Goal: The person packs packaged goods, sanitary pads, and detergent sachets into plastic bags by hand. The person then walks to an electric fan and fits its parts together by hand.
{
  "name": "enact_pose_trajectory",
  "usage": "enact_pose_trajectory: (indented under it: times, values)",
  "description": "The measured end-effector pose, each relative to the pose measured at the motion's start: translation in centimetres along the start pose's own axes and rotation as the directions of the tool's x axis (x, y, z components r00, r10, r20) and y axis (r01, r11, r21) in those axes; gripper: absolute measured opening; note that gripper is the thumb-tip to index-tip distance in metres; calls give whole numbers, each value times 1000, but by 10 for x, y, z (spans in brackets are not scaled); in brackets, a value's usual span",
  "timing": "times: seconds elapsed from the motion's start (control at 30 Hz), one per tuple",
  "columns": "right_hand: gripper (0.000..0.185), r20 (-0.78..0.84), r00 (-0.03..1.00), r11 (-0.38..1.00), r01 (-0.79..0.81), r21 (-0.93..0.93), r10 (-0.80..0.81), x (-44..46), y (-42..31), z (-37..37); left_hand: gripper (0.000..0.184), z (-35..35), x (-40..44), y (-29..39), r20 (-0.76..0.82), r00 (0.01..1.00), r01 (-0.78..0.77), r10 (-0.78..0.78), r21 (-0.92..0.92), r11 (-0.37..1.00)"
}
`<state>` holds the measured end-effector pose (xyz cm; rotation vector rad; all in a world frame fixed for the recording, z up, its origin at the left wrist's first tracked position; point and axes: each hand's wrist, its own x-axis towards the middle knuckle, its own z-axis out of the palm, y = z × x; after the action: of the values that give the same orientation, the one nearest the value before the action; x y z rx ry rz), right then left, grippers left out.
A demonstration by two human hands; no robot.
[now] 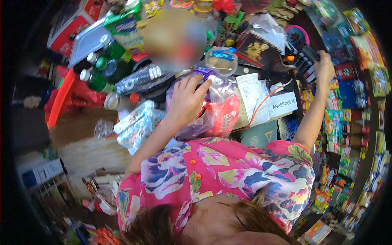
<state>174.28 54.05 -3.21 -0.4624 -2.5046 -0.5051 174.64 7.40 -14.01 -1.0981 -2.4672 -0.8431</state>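
My left hand [188,100] lies over a clear plastic bag [173,126] of red and purple packets, its fingers apart and bent at a purple packet [206,73]. A pink-red packet [226,118] shows through the bag's right side. Out to the right, my right hand [324,69] is closed at the end of a dark, elongated object [310,53], too small to name. Between the hands lie white paper receipts [252,96] and a sign [283,103] reading "ANGEROUS TO", with an orange cord [263,101] across them.
Green bottles [94,80] stand at the left, near a black plastic-wrapped bundle [143,79] and a blue-white pack [139,124]. A lidded tub [221,61] and a spiral notebook [257,48] are at the back. Hanging sachets [334,122] line the right side.
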Motion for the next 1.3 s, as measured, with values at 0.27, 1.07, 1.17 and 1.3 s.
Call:
enact_pose_trajectory:
  times: [0.27,1.07,1.17,1.3]
  values:
    - [31,-79,996,999,-41,5,41,22,-9,145,25,-18,-35,-5,-149,984,88,-96,-61,994]
    - [15,157,965,620,7,784,-210,-211,-175,59,23,-6,1,1,49,990,-122,129,-123,985]
    - [34,292,900,502,-98,859,-323,-298,-207,84,23,-18,-10,9,-29,971,-240,239,-201,950]
    - [38,393,888,493,-238,837,-240,-302,-201,90,25,-12,-13,16,-35,960,-278,279,-248,928]
